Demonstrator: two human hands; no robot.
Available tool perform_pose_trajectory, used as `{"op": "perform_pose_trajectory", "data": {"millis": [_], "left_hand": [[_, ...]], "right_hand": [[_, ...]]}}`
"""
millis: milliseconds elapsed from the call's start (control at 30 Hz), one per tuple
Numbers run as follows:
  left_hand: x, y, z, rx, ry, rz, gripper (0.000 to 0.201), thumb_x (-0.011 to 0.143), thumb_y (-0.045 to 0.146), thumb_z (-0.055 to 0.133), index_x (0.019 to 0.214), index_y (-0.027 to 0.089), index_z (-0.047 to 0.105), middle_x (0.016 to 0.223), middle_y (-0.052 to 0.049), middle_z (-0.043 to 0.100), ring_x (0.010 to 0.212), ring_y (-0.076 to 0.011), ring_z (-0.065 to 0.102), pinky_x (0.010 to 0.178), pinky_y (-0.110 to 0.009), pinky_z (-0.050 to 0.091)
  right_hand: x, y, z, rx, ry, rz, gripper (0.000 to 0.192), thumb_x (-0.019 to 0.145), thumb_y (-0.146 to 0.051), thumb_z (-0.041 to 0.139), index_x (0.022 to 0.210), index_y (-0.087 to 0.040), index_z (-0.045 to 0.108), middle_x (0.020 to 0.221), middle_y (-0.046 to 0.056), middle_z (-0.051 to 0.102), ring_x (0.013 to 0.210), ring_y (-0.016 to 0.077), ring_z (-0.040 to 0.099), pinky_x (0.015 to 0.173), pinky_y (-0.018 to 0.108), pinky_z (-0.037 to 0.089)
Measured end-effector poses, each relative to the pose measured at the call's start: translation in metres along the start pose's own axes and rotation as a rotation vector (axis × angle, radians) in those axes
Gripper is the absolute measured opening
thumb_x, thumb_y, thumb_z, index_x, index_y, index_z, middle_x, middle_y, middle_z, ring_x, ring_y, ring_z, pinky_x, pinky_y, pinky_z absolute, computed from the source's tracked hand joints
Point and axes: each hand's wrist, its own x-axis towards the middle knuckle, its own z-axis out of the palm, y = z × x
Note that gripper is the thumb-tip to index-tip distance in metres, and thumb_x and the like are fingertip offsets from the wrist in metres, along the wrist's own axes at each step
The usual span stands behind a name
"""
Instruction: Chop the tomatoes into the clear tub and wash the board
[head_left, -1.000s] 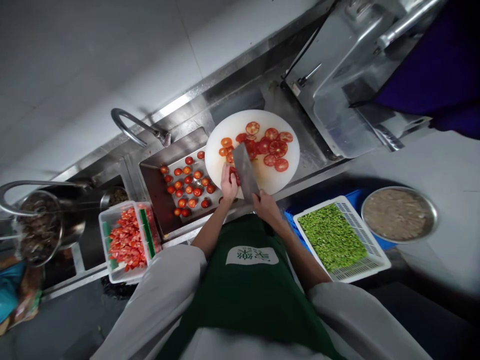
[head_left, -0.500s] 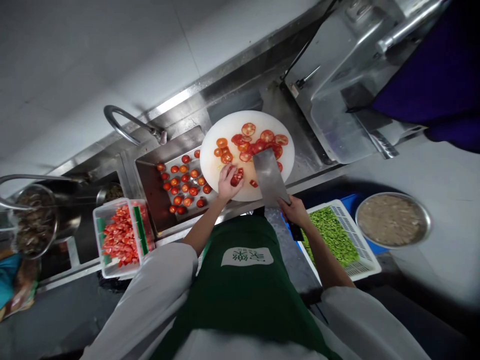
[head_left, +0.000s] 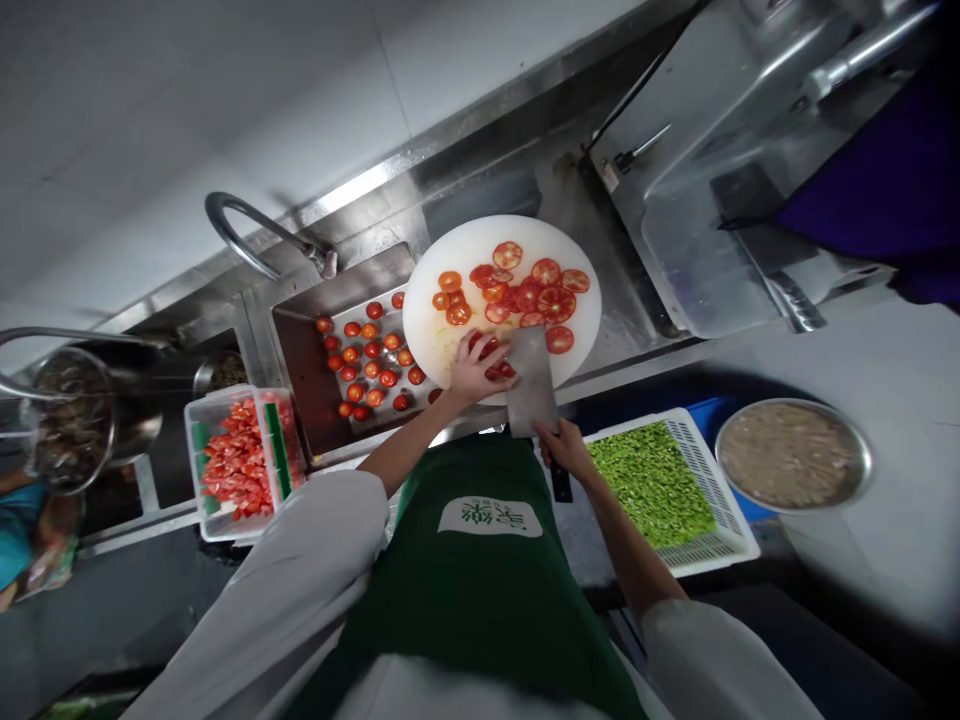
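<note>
My left hand (head_left: 474,372) rests over cut tomato pieces (head_left: 501,371) at the near edge of a round white cutting board (head_left: 431,345). Its fingers are parted and curved round the pieces, which show between them and are partly hidden. My right hand (head_left: 564,446) grips the black handle of a cleaver (head_left: 531,375). The broad blade lies close to my left fingertips, over the board's near edge. Farther back on the board are several large tomato slices (head_left: 556,303) and a small cluster of orange-red tomato halves (head_left: 450,282).
Left of the board, a steel sink (head_left: 304,385) holds several whole tomatoes (head_left: 372,349) below a faucet (head_left: 240,235). A clear tub (head_left: 196,455) contains chopped tomato. To the right stand a white basket (head_left: 701,480) of chopped greens and a steel bowl (head_left: 862,465). Someone's blue-clothed arm (head_left: 19,530) is at far left.
The cleaver has moved left and nearer to me, up to my left hand. My left hand has shifted right, its fingers spreading over the tomato pieces. The view has shifted slightly.
</note>
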Motion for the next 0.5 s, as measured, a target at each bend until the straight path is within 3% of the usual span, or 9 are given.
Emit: {"op": "perform_pose_trajectory", "data": {"millis": [167,333,433,500], "left_hand": [[-0.003,0.005,0.01,-0.021,0.026,-0.066,0.046,0.089,0.057,0.079,0.124,0.027,0.08,0.152,-0.012,0.061,0.162,-0.0382,0.032,0.131,-0.064,0.037],[-0.006,0.003,0.005,-0.07,0.112,-0.13,0.037,0.098,0.05,0.069,0.124,0.026,0.079,0.153,-0.012,0.06,0.165,-0.0331,0.028,0.133,-0.063,0.036],[-0.021,-0.002,-0.022,-0.003,0.229,-0.184,0.034,0.1,0.048,0.065,0.122,0.025,0.079,0.152,-0.012,0.061,0.164,-0.0335,0.03,0.132,-0.064,0.037],[-0.042,-0.012,-0.057,0.087,0.346,-0.247,0.032,0.102,0.046,0.063,0.12,0.025,0.08,0.15,-0.012,0.062,0.163,-0.0344,0.032,0.131,-0.065,0.039]], "right_hand": [[0.019,-0.03,0.047,0.032,-0.003,-0.006,0.053,0.085,-0.08,0.057,0.077,-0.03,0.042,0.05,-0.003,0.053,0.04,0.0177,0.053,0.042,0.03,0.045],[0.02,-0.057,0.066,-0.016,-0.004,-0.044,0.042,0.089,-0.07,0.054,0.086,-0.029,0.044,0.049,-0.006,0.051,0.04,0.0178,0.052,0.043,0.029,0.044],[0.017,-0.074,0.08,-0.079,-0.076,-0.111,0.035,0.09,-0.063,0.053,0.09,-0.029,0.046,0.048,-0.007,0.05,0.041,0.0183,0.053,0.044,0.029,0.044],[0.016,-0.091,0.101,-0.141,-0.175,-0.156,0.03,0.091,-0.058,0.053,0.09,-0.028,0.047,0.048,-0.007,0.051,0.041,0.0186,0.054,0.045,0.029,0.045]]}}
